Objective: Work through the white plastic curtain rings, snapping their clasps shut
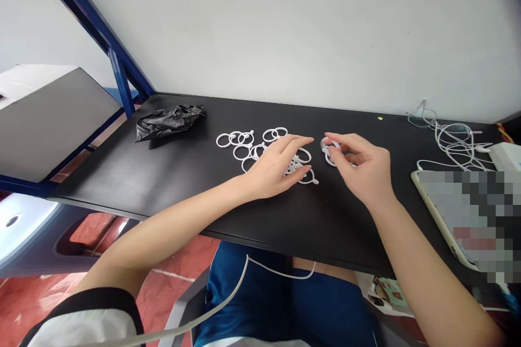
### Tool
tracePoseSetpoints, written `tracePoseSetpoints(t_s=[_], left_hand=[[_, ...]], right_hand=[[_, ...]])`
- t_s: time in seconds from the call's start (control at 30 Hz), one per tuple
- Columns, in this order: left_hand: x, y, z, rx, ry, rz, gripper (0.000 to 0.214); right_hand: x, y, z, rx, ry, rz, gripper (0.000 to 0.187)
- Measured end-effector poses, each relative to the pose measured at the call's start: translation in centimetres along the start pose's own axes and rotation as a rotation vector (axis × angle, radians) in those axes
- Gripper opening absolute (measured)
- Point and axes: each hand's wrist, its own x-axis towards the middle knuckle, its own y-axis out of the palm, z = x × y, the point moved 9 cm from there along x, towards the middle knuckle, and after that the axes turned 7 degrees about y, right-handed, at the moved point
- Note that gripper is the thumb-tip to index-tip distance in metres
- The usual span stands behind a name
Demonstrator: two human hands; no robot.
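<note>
Several white plastic rings (pixel 244 143) lie scattered in the middle of a black table (pixel 163 184). My left hand (pixel 277 165) rests on the right part of the pile, fingers stretched out over the rings and touching them. My right hand (pixel 360 171) is just to the right, its fingers curled and pinching one white ring (pixel 331 153) that sits on the tabletop. A few rings under my left palm are partly hidden.
A crumpled black plastic bag (pixel 166 121) lies at the table's back left. White cables (pixel 451 143) are tangled at the back right, next to a white device (pixel 507 154). A tablet (pixel 468 217) sits at the right edge. A blue metal frame (pixel 118 73) stands to the left.
</note>
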Motion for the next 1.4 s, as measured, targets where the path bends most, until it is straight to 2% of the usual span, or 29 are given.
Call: tracePoseSetpoints(t_s=[0.07,0.13,0.3,0.47,0.57,0.77,0.9,1.07,1.23,1.4], left_hand=[[0.0,-0.1,-0.1,-0.034,0.019,-0.02,0.043],[0.0,-0.2,0.1,-0.111,0.002,-0.026,0.039],[0.0,-0.2,1.8,-0.397,-0.216,-0.06,0.023],[-0.4,0.6,3.9,-0.867,-0.478,-0.182,0.029],[-0.5,0.5,4.5,-0.97,-0.544,-0.252,0.032],[-0.4,0.3,4.4,-1.035,-0.553,-0.274,0.033],[-0.4,0.4,4.3,-1.04,-0.557,-0.268,0.036],[-0.3,0.3,4.0,-0.994,-0.515,-0.253,0.039],[0.1,0.2,3.3,-0.864,-0.413,-0.177,0.047],[0.2,0.1,3.2,-0.832,-0.356,-0.159,0.042]], right_hand=[[-0.3,1.4,0.3,0.17,0.065,0.145,0.021],[-0.6,2.3,0.3,0.262,0.131,0.225,0.019],[-0.4,2.4,-0.2,0.349,0.193,0.227,0.021],[-0.3,2.2,-0.4,0.349,0.163,0.238,0.032],[-0.4,2.2,-0.5,0.303,0.133,0.23,0.043],[-0.3,1.7,-0.4,0.199,0.084,0.108,0.02],[-0.4,1.2,-0.1,0.147,0.017,0.049,0.014],[-0.5,1.3,0.5,0.09,-0.071,0.058,0.006],[-0.7,1.7,1.1,0.093,-0.132,0.115,0.004],[-0.9,2.1,1.7,0.079,-0.178,0.164,0.005]])
